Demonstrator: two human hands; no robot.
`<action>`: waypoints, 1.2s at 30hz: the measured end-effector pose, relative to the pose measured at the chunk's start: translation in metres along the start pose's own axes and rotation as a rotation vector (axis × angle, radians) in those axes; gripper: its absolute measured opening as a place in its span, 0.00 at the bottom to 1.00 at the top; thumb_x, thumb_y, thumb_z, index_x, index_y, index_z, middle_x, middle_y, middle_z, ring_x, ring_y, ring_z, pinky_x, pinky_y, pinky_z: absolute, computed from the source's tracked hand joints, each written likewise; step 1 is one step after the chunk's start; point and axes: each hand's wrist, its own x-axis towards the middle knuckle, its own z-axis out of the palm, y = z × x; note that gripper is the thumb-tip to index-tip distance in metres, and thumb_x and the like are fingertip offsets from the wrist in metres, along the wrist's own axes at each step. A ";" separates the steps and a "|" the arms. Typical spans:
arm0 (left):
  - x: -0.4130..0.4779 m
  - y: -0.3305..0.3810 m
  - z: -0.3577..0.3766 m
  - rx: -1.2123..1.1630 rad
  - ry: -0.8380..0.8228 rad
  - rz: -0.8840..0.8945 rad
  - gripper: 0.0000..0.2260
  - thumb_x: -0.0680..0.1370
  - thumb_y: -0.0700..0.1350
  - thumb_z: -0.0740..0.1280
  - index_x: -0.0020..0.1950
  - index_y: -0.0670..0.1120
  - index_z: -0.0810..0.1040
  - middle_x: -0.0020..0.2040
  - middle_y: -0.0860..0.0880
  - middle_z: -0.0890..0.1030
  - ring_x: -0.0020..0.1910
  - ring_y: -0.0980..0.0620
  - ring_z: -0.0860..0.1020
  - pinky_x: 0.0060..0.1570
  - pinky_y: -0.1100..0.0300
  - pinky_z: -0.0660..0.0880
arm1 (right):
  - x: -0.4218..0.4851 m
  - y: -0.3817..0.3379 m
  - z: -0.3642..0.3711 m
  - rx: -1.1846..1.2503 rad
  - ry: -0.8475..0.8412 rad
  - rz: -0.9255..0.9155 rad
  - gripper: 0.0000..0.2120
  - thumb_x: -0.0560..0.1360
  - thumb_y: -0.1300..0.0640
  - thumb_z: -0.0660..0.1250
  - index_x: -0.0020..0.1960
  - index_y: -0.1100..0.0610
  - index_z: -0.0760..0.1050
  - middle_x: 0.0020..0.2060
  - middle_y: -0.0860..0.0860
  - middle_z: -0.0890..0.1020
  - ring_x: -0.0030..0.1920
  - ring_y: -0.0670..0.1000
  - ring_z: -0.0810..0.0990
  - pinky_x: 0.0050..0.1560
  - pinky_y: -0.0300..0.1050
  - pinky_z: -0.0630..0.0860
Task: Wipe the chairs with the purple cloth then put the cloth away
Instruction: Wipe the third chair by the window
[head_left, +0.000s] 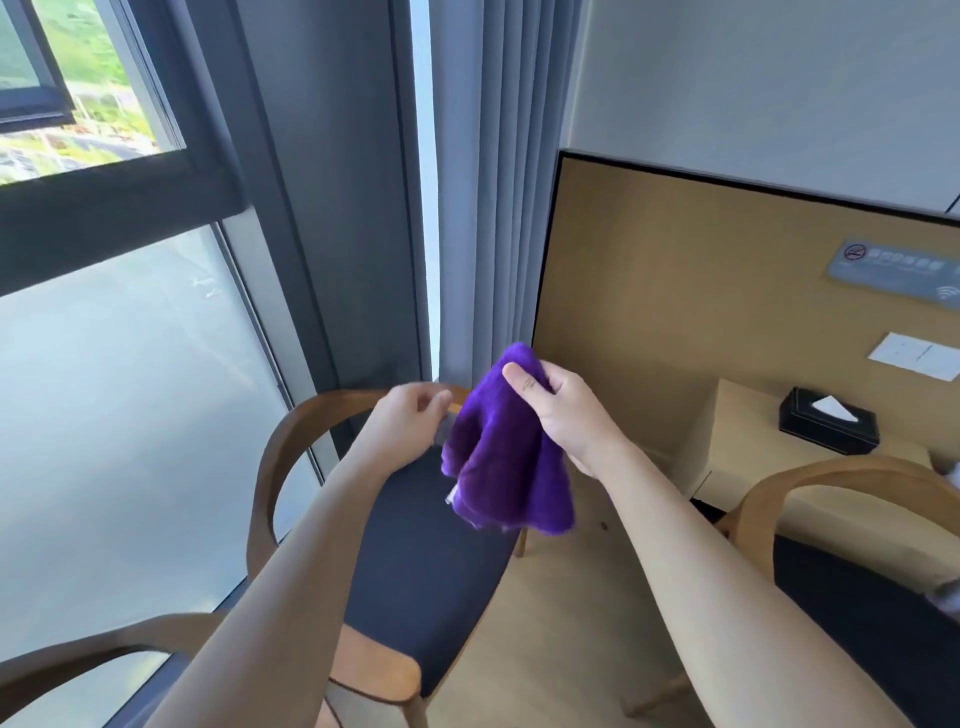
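Observation:
My right hand (558, 410) grips the top of the purple cloth (504, 467), which hangs bunched in the air above the seat of a wooden chair (291, 431) with a dark blue cushion (415, 571). My left hand (410, 421) hovers just left of the cloth with loosely curled fingers, blurred, and holds nothing that I can see. A second wooden chair (831, 478) with a dark seat stands at the right edge. A third chair's curved wooden arm (104, 644) shows at the lower left.
A large window (119, 395) fills the left side, with grey curtains (498, 182) beside it. A light wood desk (748, 431) at the right carries a black tissue box (826, 421). A wood wall panel (675, 291) rises behind the desk.

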 end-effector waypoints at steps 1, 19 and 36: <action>0.005 -0.007 0.005 0.006 -0.102 -0.069 0.14 0.82 0.47 0.59 0.42 0.43 0.78 0.39 0.46 0.84 0.35 0.50 0.80 0.39 0.56 0.77 | 0.009 0.002 -0.001 0.015 0.013 -0.016 0.12 0.78 0.42 0.68 0.51 0.50 0.81 0.47 0.49 0.85 0.49 0.51 0.83 0.60 0.55 0.78; 0.084 0.005 0.050 -0.762 0.290 -0.268 0.16 0.79 0.42 0.70 0.66 0.48 0.73 0.52 0.44 0.83 0.43 0.53 0.84 0.45 0.53 0.83 | 0.173 0.034 -0.038 0.063 -0.137 -0.022 0.06 0.78 0.56 0.69 0.53 0.58 0.79 0.48 0.51 0.84 0.51 0.51 0.82 0.57 0.49 0.78; 0.098 -0.005 0.017 0.129 0.343 -0.331 0.11 0.71 0.39 0.73 0.53 0.46 0.82 0.40 0.58 0.81 0.36 0.52 0.80 0.36 0.60 0.79 | 0.256 0.049 -0.013 -0.584 -0.591 -0.299 0.12 0.68 0.59 0.78 0.51 0.55 0.81 0.46 0.51 0.84 0.49 0.54 0.80 0.44 0.39 0.75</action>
